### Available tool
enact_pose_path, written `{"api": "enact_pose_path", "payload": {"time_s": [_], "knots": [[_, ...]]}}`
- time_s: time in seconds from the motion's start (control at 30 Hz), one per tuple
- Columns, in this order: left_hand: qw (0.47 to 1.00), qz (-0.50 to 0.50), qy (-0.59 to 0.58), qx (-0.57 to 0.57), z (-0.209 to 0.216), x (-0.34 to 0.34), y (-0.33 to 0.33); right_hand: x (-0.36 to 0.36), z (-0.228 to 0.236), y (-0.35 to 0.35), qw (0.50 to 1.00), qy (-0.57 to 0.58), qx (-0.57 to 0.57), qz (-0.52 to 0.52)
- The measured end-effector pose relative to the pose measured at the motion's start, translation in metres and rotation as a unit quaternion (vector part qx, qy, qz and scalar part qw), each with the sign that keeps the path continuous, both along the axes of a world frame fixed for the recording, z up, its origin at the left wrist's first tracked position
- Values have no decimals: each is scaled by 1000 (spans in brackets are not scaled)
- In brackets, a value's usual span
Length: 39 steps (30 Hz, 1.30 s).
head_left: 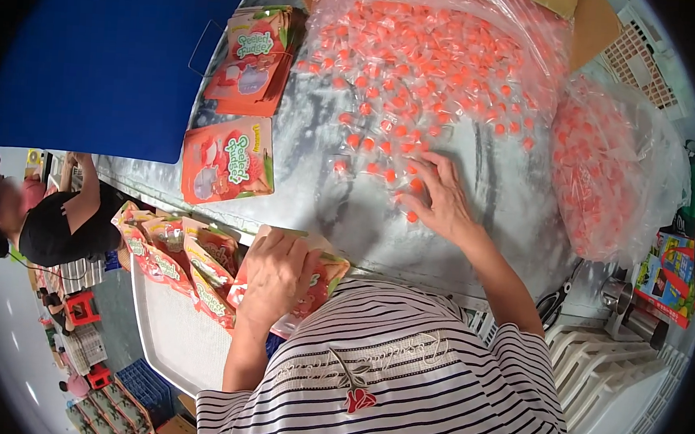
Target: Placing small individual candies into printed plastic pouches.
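Right hand (436, 198), fingers spread flat, rakes loose wrapped orange candies (383, 151) on the grey worktop (509, 179), at twelve o'clock from the torso. Left hand (272, 272), at nine o'clock, fingers curled and pinching the rim of an open red pouch (320, 275). The candies look light, small and slick in their film, best gathered a few at a time under the fingertips; the pouch seems limp, so it is best gripped at its mouth.
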<state>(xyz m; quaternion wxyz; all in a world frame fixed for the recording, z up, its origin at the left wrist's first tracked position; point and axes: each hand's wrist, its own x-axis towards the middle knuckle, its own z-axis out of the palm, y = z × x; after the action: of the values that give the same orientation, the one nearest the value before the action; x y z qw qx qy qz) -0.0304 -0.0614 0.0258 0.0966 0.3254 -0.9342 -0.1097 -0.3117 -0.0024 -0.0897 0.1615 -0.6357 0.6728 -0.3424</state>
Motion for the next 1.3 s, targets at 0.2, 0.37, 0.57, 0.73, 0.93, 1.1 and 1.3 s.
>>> {"api": "enact_pose_path", "payload": {"time_s": [0.2, 0.37, 0.57, 0.73, 0.93, 1.1, 1.3], "knots": [[1000, -15, 22, 8, -12, -1, 3, 15, -13, 6, 998, 60, -29, 2], [999, -26, 20, 7, -14, -1, 2, 15, -12, 24, 998, 47, -36, 9], [999, -25, 20, 23, -11, -1, 1, -22, 7, 38, 971, -201, 15, -125], [998, -30, 39, 29, -10, -5, 5, -23, 9, 11, 984, -177, 29, -3], [999, -26, 30, 9, -10, 0, 7, -47, -7, -14, 981, -189, 46, -18], [999, 0, 38, 17, -12, 7, 8, -38, 15, 23, 996, -82, 33, 19], [998, -16, 47, 27, -8, 1, 3, -30, 19, 53, 995, -71, 67, 24]]}}
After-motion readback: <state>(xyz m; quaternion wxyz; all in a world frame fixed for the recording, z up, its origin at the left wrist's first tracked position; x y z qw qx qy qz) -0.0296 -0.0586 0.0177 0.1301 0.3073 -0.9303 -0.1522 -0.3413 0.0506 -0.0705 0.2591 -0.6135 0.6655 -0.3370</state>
